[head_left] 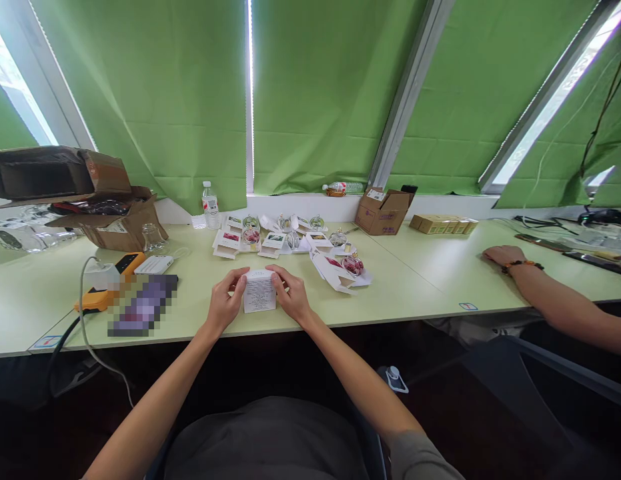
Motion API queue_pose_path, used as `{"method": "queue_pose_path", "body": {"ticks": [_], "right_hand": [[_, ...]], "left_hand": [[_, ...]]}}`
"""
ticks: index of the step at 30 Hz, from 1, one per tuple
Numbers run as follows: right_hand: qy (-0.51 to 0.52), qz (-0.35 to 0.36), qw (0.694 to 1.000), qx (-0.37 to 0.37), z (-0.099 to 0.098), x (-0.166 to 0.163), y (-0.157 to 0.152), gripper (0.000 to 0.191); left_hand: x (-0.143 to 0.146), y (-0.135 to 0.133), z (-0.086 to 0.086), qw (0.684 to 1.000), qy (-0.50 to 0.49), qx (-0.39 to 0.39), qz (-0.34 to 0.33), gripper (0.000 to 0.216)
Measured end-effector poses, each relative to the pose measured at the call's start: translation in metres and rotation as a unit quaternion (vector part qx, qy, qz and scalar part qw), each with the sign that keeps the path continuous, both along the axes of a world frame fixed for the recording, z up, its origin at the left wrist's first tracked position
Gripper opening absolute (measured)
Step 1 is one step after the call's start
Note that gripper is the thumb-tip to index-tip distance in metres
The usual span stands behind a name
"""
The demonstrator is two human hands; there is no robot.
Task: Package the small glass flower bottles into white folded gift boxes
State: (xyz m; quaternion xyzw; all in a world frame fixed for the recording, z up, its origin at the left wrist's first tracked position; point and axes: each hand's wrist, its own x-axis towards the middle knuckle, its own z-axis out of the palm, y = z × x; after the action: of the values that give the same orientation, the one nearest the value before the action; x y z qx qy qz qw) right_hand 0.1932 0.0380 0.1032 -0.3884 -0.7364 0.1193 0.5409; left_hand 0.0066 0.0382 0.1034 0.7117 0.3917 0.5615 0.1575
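Observation:
Between my two hands is a small white box (260,295) with printed text on the side that faces me. My left hand (226,301) grips its left edge, and my right hand (291,293) grips the right edge, thumbs near the top. The box appears to stand upright on the table near the front edge. Just beyond it lie several opened white cartons with round clear ornaments. The closest is an open carton (335,275) with a red-filled ornament (353,266), to the right of my right hand.
A cardboard box (383,212) and a row of small yellowish boxes (443,224) stand at the back right. A water bottle (210,205) stands behind the cartons. To the left are a blurred-out phone (144,305) and an orange device (97,300). Another person's forearm (555,290) rests at right.

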Motion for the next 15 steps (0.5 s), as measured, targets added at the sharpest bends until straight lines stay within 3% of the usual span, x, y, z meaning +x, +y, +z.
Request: {"method": "queue_pose_path", "body": {"ticks": [15], "right_hand": [[-0.006,-0.002,1.000,-0.001,-0.0010,0.0001,0.0009,0.035]], "left_hand": [[-0.0001,-0.0024,0.0013,1.000,0.000,-0.002,-0.002,0.028]]}}
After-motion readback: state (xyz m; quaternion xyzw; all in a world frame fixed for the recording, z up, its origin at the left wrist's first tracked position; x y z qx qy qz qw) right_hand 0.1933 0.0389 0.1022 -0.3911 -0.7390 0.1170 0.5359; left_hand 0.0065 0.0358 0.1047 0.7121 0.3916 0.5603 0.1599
